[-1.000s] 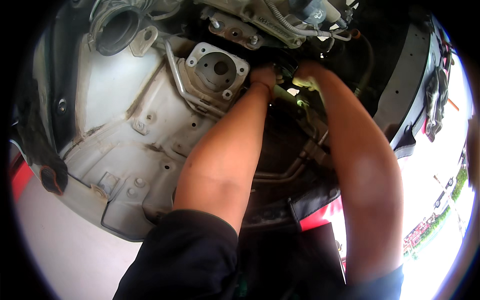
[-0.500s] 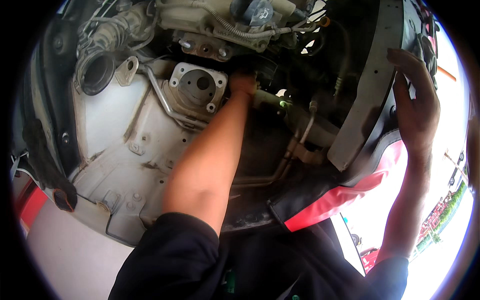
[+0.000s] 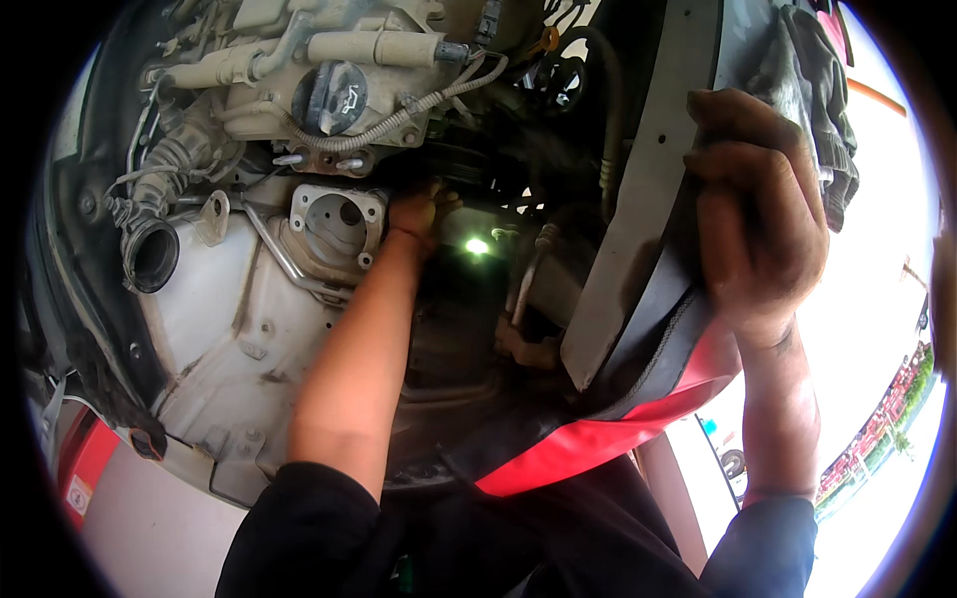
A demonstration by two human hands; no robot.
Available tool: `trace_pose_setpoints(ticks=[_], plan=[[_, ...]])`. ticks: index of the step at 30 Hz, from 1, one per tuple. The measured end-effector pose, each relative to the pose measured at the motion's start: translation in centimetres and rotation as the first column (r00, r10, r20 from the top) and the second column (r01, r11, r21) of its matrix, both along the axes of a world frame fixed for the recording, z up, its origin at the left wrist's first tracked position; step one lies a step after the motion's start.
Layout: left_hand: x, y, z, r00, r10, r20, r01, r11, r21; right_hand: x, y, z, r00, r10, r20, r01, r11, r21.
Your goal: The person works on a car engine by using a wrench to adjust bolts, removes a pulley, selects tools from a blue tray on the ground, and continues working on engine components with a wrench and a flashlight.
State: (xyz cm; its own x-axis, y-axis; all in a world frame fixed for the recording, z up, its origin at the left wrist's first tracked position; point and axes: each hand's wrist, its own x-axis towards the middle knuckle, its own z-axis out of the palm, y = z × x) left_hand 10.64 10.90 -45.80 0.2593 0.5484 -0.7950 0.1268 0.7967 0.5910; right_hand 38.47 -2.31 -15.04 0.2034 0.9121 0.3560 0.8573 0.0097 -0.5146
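Observation:
My left hand (image 3: 419,214) reaches into the dark engine bay beside a four-hole metal bracket (image 3: 304,219), below the oil filler cap (image 3: 332,100). Its fingers are curled in shadow around something I cannot make out. A small bright green-white light (image 3: 477,246) shines just right of it. My right hand (image 3: 758,214) is at the right side, fingers curled on the edge of a long grey panel (image 3: 628,249). A dark crumpled cloth (image 3: 822,140) lies just beyond that hand.
Above are the engine with hoses (image 3: 249,130) and a corrugated harness (image 3: 364,140). An open round duct (image 3: 155,261) is at left, above a pale body panel (image 3: 209,309). A red-and-black cover (image 3: 598,439) drapes the lower right edge. A bright background shows beyond it.
My right hand has left the spot beside my left hand and moved out to the right panel. My left hand stays inside. The view has shifted, showing more of the engine.

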Motion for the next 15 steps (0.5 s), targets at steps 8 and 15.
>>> trace_pose_setpoints(ticks=[8,15], plan=[[0.3,1.4,2.7,0.999,-0.021,-0.029,0.014,0.97,-0.241,-0.5,0.6,-0.5,0.954,0.004,-0.3,0.037,0.991,0.13],[0.4,0.3,1.4,0.999,0.028,0.019,-0.025,0.986,-0.166,0.8,0.7,-0.1,0.992,0.116,0.052,-0.118,0.992,0.031]])
